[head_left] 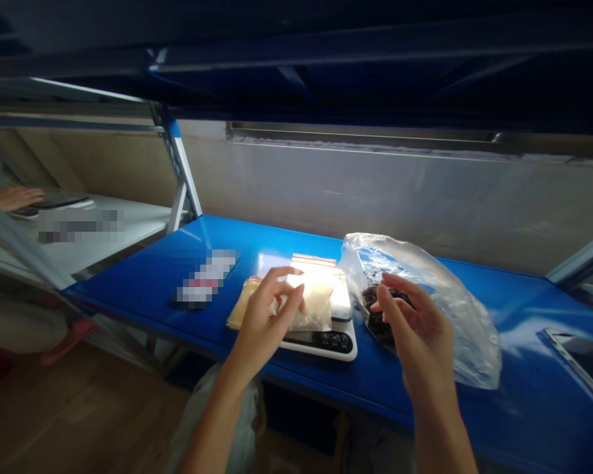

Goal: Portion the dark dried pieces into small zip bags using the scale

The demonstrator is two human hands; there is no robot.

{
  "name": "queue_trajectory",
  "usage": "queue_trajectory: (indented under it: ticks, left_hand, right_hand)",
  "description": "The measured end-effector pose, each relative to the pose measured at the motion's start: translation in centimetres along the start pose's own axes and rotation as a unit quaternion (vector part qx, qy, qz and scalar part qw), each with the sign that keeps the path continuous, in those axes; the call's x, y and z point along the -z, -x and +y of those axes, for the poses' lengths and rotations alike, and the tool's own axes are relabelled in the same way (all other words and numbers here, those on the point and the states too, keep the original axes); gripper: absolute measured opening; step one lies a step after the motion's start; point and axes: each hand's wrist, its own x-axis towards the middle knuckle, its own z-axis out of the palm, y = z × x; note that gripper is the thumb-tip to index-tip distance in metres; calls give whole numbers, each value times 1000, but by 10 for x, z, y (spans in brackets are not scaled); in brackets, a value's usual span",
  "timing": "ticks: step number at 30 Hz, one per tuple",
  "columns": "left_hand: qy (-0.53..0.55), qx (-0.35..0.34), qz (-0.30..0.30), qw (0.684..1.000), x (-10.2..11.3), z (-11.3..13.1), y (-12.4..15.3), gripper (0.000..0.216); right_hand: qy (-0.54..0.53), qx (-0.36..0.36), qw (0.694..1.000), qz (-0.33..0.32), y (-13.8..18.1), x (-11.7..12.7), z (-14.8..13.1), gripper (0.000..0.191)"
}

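Observation:
My left hand (271, 306) hovers at the left edge of a small clear zip bag (319, 306), its fingers curled with a gap between thumb and forefinger. Whether it touches the bag I cannot tell. The zip bag, with red lines near its top, lies on a white kitchen scale (348, 349) with a black button panel. My right hand (422, 329) is pinched, thumb close to forefinger, over dark dried pieces (375, 316) in a large clear plastic bag (467, 329). Anything between its fingertips is too small to make out.
Left of the scale lies a stack of small zip bags (240, 306); farther left is a blurred-out object (205, 280). A phone (580, 359) lies at the right of the blue table (143, 283). A dark shelf hangs overhead. Another person's hand (17, 197) rests at a white table.

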Motion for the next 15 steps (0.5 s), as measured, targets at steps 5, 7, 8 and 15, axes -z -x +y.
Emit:
queue_trajectory:
  ticks: [5, 7, 8, 15]
  left_hand:
    - [-46, 41, 98, 993, 25, -20, -13, 27]
    - [-67, 52, 146, 986, 36, -31, -17, 30]
    - [-79, 59, 168, 981, 41, -36, -18, 31]
    - [-144, 160, 107, 971, 56, -54, -16, 49]
  right_hand:
    - [16, 14, 999, 43, -7, 12, 2, 29]
    - [20, 19, 998, 56, -9, 14, 3, 31]
    - [22, 18, 998, 60, -10, 15, 3, 31]
    - [51, -10, 998, 28, -16, 27, 9, 34]
